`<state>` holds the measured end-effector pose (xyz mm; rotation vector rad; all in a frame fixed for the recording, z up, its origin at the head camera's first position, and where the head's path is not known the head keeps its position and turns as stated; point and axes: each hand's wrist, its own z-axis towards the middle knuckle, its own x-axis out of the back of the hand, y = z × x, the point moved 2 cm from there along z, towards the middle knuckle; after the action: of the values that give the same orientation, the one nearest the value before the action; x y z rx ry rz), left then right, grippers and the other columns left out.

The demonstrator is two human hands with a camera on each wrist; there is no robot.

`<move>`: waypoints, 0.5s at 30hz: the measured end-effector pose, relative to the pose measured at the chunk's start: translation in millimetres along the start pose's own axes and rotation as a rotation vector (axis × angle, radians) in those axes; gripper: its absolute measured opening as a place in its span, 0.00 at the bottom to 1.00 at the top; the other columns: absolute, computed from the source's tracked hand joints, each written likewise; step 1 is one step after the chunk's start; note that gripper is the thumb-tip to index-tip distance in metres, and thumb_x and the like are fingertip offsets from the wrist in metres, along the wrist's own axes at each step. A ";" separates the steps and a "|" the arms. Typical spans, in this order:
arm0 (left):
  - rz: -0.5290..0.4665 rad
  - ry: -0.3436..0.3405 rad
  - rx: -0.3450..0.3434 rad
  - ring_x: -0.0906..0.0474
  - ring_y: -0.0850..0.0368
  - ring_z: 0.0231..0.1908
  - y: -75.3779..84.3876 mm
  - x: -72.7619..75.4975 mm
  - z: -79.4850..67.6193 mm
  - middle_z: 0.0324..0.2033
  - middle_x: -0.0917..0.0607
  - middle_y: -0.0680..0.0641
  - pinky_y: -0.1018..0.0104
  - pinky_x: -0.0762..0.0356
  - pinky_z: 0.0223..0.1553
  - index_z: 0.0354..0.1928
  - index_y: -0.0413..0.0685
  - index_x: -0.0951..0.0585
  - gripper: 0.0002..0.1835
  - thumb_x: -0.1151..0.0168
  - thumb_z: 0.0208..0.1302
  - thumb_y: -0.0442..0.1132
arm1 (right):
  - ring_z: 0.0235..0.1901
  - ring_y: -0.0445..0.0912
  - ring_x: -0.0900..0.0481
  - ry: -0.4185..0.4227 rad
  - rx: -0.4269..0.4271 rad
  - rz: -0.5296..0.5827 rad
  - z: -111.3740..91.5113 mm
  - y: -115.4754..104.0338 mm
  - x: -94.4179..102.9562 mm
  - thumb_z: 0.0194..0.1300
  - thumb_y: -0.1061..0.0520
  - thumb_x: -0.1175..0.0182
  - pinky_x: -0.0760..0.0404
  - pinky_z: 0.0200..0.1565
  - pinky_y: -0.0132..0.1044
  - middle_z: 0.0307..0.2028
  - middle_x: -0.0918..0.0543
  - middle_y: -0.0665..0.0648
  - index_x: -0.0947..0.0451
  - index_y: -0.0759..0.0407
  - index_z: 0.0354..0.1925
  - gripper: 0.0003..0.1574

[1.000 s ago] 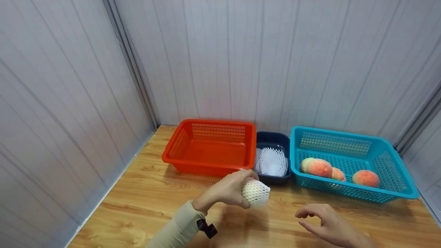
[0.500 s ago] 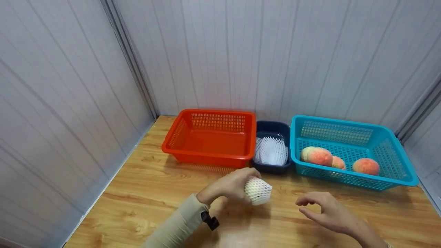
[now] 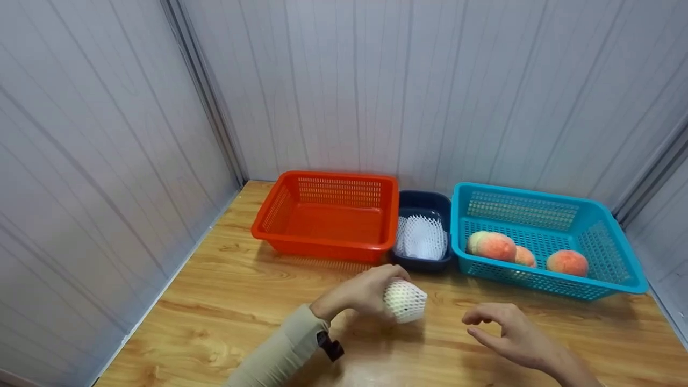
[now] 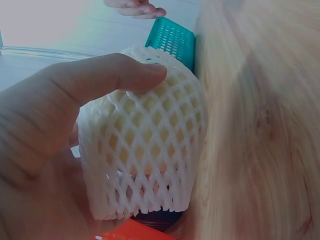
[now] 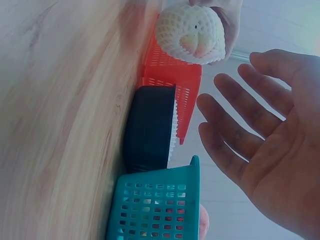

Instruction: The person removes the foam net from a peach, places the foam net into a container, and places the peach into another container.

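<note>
My left hand (image 3: 368, 293) grips a peach in a white foam net sleeve (image 3: 406, 301), just above the wooden table in front of the baskets. In the left wrist view the thumb lies across the foam net (image 4: 145, 130), and pale yellow fruit shows through its mesh. The right wrist view shows the end of the netted peach (image 5: 190, 35), with a pinkish patch. My right hand (image 3: 508, 333) hovers apart from it on the right, its fingers (image 5: 235, 120) loosely bent and holding nothing.
A red basket (image 3: 322, 250) stands at the back left. Beside it, a dark blue bin (image 3: 424, 198) holds white foam nets (image 3: 422, 236). The turquoise basket (image 3: 543, 277) on the right contains several peaches (image 3: 568, 263). Panelled walls (image 3: 349, 91) close off the back and sides.
My left hand has shifted slightly to the right with the netted peach still in its grip. The right hand stays nearly in place. The head view has tilted a little.
</note>
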<state>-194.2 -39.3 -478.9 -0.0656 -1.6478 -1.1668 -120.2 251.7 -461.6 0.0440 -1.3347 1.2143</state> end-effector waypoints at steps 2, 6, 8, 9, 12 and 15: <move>-0.010 0.005 0.001 0.28 0.64 0.46 -1.3 -1.4 1.2 0.48 0.25 0.59 0.68 0.26 0.45 0.54 0.60 0.28 0.39 0.19 0.35 0.39 | 0.35 0.37 0.20 -0.018 -0.030 0.000 0.5 1.3 0.4 0.63 0.61 0.35 0.19 0.35 0.35 0.37 0.17 0.41 0.19 0.45 0.41 0.11; -0.016 0.020 0.002 0.28 0.64 0.46 -3.3 -3.6 4.1 0.48 0.25 0.59 0.68 0.26 0.46 0.54 0.60 0.28 0.38 0.19 0.37 0.40 | 0.35 0.37 0.21 -0.052 -0.089 0.002 0.3 3.4 1.0 0.64 0.61 0.36 0.19 0.36 0.35 0.37 0.17 0.40 0.18 0.44 0.41 0.11; -0.018 0.024 0.010 0.29 0.63 0.47 -4.6 -5.0 5.1 0.48 0.25 0.59 0.68 0.26 0.46 0.54 0.61 0.28 0.38 0.19 0.38 0.41 | 0.36 0.37 0.21 -0.067 -0.105 0.005 0.0 4.0 0.9 0.64 0.61 0.36 0.19 0.36 0.35 0.37 0.18 0.40 0.18 0.45 0.42 0.11; -0.019 0.028 0.014 0.29 0.63 0.47 -5.3 -5.8 5.6 0.48 0.25 0.59 0.68 0.26 0.46 0.54 0.61 0.28 0.38 0.19 0.38 0.41 | 0.36 0.37 0.21 -0.071 -0.109 0.006 0.0 4.1 0.7 0.65 0.60 0.36 0.19 0.37 0.35 0.37 0.17 0.40 0.18 0.45 0.42 0.10; -0.021 0.038 0.019 0.28 0.63 0.46 -7.3 -8.3 7.1 0.48 0.25 0.59 0.67 0.26 0.45 0.54 0.61 0.28 0.37 0.19 0.38 0.41 | 0.36 0.37 0.20 -0.070 -0.111 0.011 0.0 4.1 -0.1 0.66 0.58 0.37 0.19 0.36 0.35 0.37 0.17 0.40 0.18 0.45 0.42 0.08; -0.023 0.045 0.012 0.28 0.63 0.46 -9.0 -11.3 8.8 0.48 0.25 0.59 0.68 0.26 0.45 0.54 0.61 0.27 0.37 0.19 0.38 0.40 | 0.35 0.37 0.21 -0.054 -0.100 0.013 -0.3 3.6 -1.7 0.65 0.58 0.37 0.19 0.36 0.35 0.37 0.17 0.41 0.18 0.45 0.41 0.08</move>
<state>-200.6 -32.3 -492.9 -0.0126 -1.6197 -1.1673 -122.0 252.5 -465.0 -0.0030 -1.4437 1.1623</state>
